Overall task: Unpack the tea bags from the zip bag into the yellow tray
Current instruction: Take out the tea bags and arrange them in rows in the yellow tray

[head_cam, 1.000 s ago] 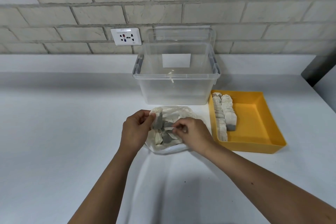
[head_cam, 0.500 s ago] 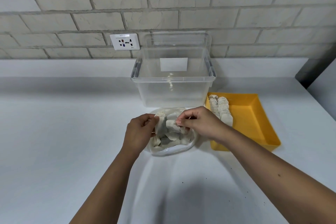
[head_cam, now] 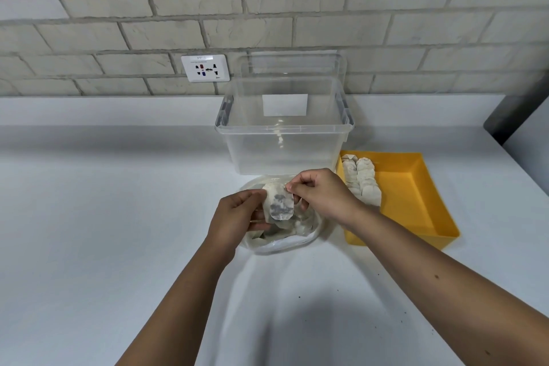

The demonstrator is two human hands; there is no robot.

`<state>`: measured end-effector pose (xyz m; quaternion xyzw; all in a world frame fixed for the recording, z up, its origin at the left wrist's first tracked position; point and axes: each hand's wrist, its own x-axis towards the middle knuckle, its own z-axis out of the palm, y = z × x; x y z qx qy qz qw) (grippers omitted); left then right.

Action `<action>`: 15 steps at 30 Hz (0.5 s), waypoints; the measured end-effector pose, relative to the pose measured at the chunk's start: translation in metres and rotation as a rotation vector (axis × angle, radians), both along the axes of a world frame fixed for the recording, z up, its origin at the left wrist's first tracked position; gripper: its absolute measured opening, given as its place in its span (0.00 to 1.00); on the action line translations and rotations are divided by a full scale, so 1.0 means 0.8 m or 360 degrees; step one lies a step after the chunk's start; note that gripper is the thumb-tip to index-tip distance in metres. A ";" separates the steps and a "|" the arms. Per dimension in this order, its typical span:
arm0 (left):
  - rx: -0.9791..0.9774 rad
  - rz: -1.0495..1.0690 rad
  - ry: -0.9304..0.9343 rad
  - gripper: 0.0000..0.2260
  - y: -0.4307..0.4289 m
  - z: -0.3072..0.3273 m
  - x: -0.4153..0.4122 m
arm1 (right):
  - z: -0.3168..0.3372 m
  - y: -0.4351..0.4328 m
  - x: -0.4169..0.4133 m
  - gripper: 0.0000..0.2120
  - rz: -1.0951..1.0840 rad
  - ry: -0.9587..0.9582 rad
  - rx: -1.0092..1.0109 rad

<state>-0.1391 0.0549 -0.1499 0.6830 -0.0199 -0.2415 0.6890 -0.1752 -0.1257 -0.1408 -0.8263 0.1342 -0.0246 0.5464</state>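
Tea bag — pale, dark-mottled — hangs between the hands, above the zip bag. Right hand pinches its top edge; left hand, fingers curled, grips the zip bag's rim.

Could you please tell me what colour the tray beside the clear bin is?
The tray is yellow, seen best in the head view.
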 end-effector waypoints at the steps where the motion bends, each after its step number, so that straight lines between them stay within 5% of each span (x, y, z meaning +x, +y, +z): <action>1: 0.0002 0.0018 0.0006 0.10 -0.001 0.000 -0.001 | -0.001 0.001 0.000 0.08 -0.0015 -0.0001 0.0001; 15: 0.0231 0.0080 -0.0186 0.05 0.000 -0.015 0.010 | -0.020 0.012 0.013 0.08 -0.0100 0.0023 0.0036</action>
